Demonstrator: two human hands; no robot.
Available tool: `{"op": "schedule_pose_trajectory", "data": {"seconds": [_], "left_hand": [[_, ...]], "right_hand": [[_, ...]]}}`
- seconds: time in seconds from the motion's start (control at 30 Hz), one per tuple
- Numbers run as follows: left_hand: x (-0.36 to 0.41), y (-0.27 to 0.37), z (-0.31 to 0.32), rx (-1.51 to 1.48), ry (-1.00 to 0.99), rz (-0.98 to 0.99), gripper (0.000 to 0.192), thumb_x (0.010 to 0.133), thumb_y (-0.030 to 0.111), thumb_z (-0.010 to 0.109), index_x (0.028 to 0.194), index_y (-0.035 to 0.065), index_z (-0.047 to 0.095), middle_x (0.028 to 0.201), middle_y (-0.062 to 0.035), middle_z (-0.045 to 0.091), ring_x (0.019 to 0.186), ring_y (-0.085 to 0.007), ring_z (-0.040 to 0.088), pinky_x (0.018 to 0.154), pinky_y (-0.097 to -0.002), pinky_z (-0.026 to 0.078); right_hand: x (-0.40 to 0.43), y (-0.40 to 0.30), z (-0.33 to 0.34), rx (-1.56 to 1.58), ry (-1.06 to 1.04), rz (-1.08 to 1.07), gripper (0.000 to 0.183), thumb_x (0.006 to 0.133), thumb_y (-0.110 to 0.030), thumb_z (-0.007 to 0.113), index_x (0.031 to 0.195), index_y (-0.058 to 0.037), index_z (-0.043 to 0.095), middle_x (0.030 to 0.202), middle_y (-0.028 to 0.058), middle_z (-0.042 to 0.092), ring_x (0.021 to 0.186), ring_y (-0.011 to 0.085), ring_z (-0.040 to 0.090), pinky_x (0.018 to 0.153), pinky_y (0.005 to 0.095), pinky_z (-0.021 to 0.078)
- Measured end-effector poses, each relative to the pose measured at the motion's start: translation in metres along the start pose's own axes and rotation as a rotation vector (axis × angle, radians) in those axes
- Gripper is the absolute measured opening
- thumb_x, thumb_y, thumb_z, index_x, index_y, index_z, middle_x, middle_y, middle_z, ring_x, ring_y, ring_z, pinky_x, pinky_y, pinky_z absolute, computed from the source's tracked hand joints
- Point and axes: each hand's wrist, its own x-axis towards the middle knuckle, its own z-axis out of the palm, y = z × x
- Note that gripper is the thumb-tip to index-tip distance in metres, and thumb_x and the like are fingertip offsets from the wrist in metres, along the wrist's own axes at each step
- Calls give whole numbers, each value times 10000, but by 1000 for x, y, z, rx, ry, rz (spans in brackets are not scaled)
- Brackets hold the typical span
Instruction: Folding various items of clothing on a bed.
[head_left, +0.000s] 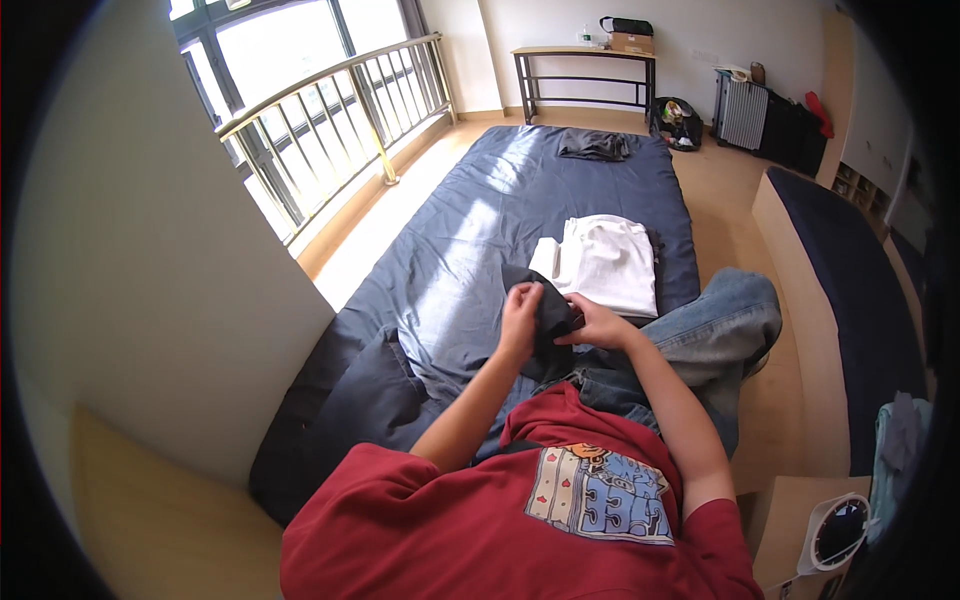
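Note:
Both hands are on a piece of black fabric (553, 311), raised just above my lap. My left hand (521, 315) pinches its left side, fingers curled over the cloth. On the other side my right hand (592, 322) grips the edge; part of its fingers is hidden behind the cloth. Just beyond the hands, a folded white garment (607, 262) lies on the dark blue bedding (450, 285), with dark cloth showing at its right edge. A folded dark grey garment (594, 145) rests near the bed's far end.
A dark pillow (367, 397) lies at my left. A metal railing (330, 82) runs before the window. Beyond the bed stand a narrow table (585, 52), a black bag (677, 124) and a silver suitcase (740, 109). To the right are a wooden bed frame (795, 300) and a small fan (840, 531).

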Motion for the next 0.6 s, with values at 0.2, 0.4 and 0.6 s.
{"op": "schedule_pose_trajectory", "data": {"seconds": [0.2, 0.4, 0.6], "left_hand": [[-44, -33, 13, 469, -251, 259, 497, 768, 140, 725, 1183, 27, 477, 1100, -103, 543, 955, -181, 544, 825, -305, 454], [-52, -37, 3, 805, -175, 454, 489, 727, 125, 710, 1152, 21, 490, 1034, -143, 548, 963, -272, 559, 834, -336, 450], [-47, -55, -11, 876, -247, 278, 470, 771, 203, 678, 1156, 14, 486, 1058, -183, 560, 988, -306, 553, 857, -350, 433]], "right_hand": [[-4, 40, 5, -319, 340, -129, 306, 755, -151, 663, 1003, 4, 575, 881, 210, 638, 844, 363, 628, 707, 399, 490], [-10, 23, 1, 119, 365, 145, 214, 881, -155, 520, 1013, -8, 605, 731, 141, 648, 593, 195, 647, 524, 326, 495], [-6, 36, 2, -15, 494, 23, 232, 908, -173, 520, 1087, -46, 597, 755, 6, 617, 581, 71, 534, 534, 232, 456]]}}
